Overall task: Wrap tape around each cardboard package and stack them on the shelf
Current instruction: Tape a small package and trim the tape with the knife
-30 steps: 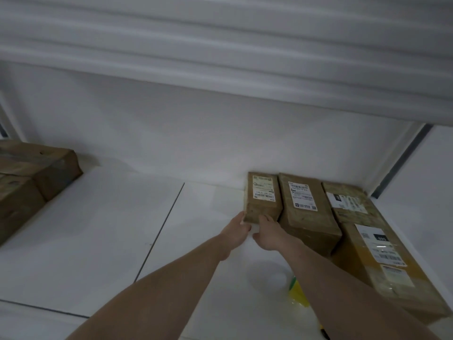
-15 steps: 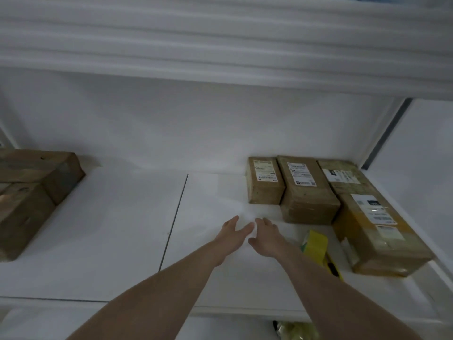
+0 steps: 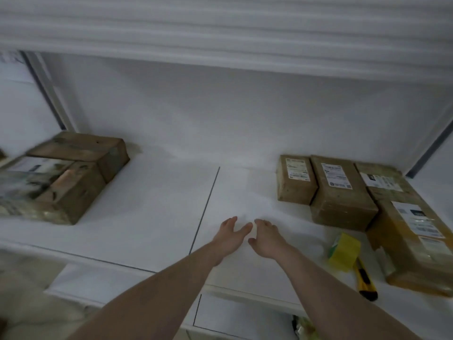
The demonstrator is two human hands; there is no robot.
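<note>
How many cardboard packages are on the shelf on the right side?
4. Three stand in a row at the back: the small one, the middle one, the rightmost. A larger one lies in front of the rightmost. More may be hidden.

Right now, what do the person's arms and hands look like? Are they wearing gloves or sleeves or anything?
No gloves and no sleeves show. Both forearms are bare all the way down to the bottom edge of the picture. The left hand and the right hand are bare too, with no ring, watch or bracelet that I can see. The fingers are a bit blurry, so tiny things like nail polish cannot be told.
</note>
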